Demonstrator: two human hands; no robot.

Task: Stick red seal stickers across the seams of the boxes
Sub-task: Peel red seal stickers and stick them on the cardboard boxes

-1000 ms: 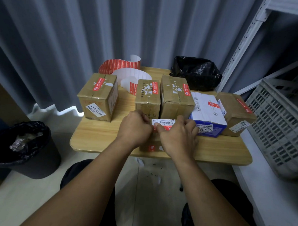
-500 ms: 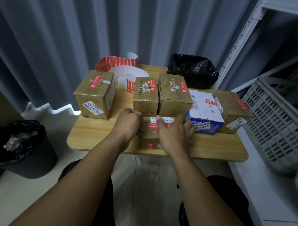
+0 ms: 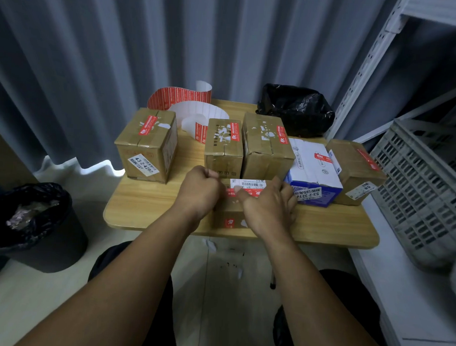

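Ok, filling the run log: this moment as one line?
step: sealing box | left hand: curled at box's left end | right hand: thumb on sticker, fingers round box

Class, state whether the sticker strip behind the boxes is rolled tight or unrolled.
Unrolled: the strip stands in loose open curls, white backing showing.

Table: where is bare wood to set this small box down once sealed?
Bare table shows at the front left, between the leftmost box and the left hand, and along the front right, from the right hand to the corner, before the blue-and-white box. The small box sits mid-front in both hands. Crowded: the back row, sticker roll and black bag.
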